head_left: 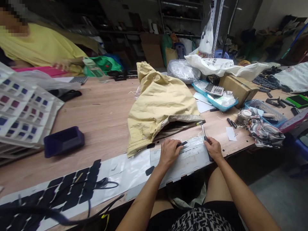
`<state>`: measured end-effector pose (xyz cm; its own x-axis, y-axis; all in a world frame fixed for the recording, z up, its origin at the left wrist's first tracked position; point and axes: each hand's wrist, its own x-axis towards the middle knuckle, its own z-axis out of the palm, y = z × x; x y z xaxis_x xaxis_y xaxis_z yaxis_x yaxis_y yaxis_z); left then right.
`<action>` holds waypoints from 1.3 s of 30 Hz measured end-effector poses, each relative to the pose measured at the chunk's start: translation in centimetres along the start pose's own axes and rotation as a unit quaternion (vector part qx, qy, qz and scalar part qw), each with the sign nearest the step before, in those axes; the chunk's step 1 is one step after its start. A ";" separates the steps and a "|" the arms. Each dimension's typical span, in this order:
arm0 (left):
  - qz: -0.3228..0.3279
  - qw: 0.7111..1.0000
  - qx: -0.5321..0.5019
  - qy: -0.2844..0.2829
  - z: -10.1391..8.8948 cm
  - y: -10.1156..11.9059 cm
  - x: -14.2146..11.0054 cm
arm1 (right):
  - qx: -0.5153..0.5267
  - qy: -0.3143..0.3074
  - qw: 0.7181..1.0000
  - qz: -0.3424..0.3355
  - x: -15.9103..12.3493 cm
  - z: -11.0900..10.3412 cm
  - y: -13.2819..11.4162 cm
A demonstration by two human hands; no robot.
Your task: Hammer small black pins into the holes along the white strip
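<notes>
My left hand (169,152) is closed on a small black part (182,144), whose end sticks out past the fingers over a pale plate (192,162) at the table's front edge. In my right hand (213,148) is a small hammer (204,131), gripped by its dark handle. The hammer head points away from me, just right of the opening of a yellow cloth sack (166,99). That sack lies on its side with its dark mouth toward me. A black oval piece (150,170) rests left of my left hand.
Black flat pieces (69,186) and a cable lie front left, near a purple tray (64,141). To the right are a blue basket (276,110), a calculator (214,89), a cardboard box (237,88) and patterned cloth (266,131). Another person in a yellow top (48,45) sits across the table.
</notes>
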<state>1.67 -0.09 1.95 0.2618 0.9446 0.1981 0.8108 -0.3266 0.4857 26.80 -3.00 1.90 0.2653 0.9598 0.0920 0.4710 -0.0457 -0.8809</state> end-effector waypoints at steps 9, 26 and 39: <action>-0.046 0.993 -0.110 0.020 0.9 -1.5 -2.2 | 0.009 0.009 1.000 -0.010 0.4 -0.2 0.4; -0.077 0.983 -0.167 0.026 0.8 -1.7 -1.8 | -0.087 -0.119 0.972 -0.181 -9.0 1.7 -4.2; -0.091 0.982 -0.162 0.035 0.9 -1.7 -1.7 | -0.138 -0.111 0.955 -0.236 -9.7 1.9 -5.5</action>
<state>0.34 -1.07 0.03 0.0813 0.9875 0.1352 0.6283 -0.1561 0.7622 20.01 -11.53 5.00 -0.2028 0.9252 0.3206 0.7060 0.3651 -0.6069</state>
